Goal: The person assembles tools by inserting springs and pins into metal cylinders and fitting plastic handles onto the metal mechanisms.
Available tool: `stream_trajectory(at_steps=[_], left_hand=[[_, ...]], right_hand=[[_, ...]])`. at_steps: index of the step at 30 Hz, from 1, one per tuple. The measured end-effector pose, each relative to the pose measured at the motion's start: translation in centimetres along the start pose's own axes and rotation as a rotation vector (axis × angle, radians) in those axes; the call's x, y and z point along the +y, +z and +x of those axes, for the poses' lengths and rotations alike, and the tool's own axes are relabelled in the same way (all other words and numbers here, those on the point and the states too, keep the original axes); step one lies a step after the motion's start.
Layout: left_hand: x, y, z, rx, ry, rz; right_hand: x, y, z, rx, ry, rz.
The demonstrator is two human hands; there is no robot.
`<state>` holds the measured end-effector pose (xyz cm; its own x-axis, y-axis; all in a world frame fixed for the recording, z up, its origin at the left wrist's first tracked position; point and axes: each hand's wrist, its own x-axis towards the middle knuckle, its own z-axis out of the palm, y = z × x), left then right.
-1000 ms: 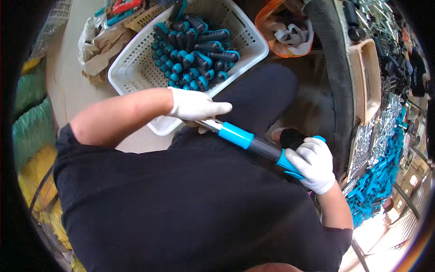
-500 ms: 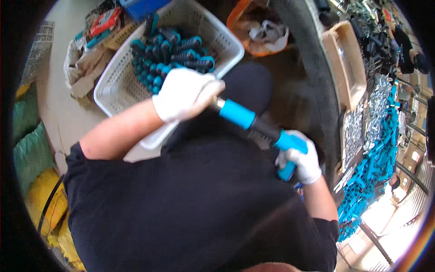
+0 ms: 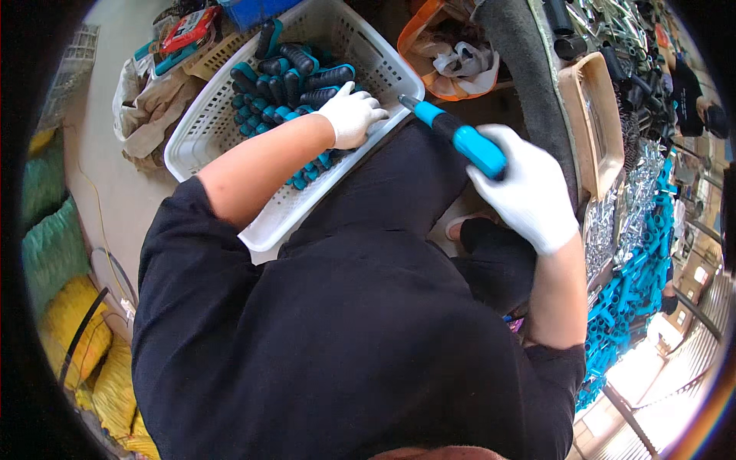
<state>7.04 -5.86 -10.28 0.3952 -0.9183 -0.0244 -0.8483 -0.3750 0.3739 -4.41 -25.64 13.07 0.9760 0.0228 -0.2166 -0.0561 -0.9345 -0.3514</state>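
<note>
My right hand (image 3: 533, 192), in a white glove, grips the rear of a blue-and-black hand tool (image 3: 452, 134) between thumb and fingers. The tool has a slim metal tip pointing up and left, toward the basket's near right edge. My left hand (image 3: 353, 116), also white-gloved, is over the inner right side of a white perforated plastic basket (image 3: 383, 57). Its fingers are spread, and nothing shows in them. Inside the basket lie several blue-and-black handles (image 3: 295, 77), piled together; my left forearm hides part of the pile.
An orange bucket (image 3: 414, 57) with white crumpled material stands beyond the basket. On the right, a bench holds a tan tray (image 3: 590, 123), metal parts (image 3: 632, 192) and blue tubular parts (image 3: 625, 299). Yellow sacks (image 3: 80, 322) and a pale bag (image 3: 146, 100) are at left.
My left hand has let go of the tool's front end and moved to the basket's right side. My right hand has moved up and forward with the tool.
</note>
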Motion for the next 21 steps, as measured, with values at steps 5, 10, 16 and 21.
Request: stream_trajectory(at_steps=[5, 10, 16, 21], left_hand=[[-2.1, -0.1, 2.3, 0.17, -0.105, 0.009], [-2.9, -0.6, 1.2, 0.169, -0.159, -0.207], [0.0, 0.4, 0.5, 0.081, -0.137, -0.07], [0.5, -1.9, 1.9, 0.077, -0.235, -0.188]], right_hand=[[-2.2, 5.7, 5.0, -0.155, -0.171, -0.424], [-5.2, 9.3, 2.8, -0.05, -0.448, -0.117], [-0.9, 1.3, -1.5, -0.109, -0.444, 0.192], [9.5, -11.1, 0.3, 0.451, -0.241, -0.005]])
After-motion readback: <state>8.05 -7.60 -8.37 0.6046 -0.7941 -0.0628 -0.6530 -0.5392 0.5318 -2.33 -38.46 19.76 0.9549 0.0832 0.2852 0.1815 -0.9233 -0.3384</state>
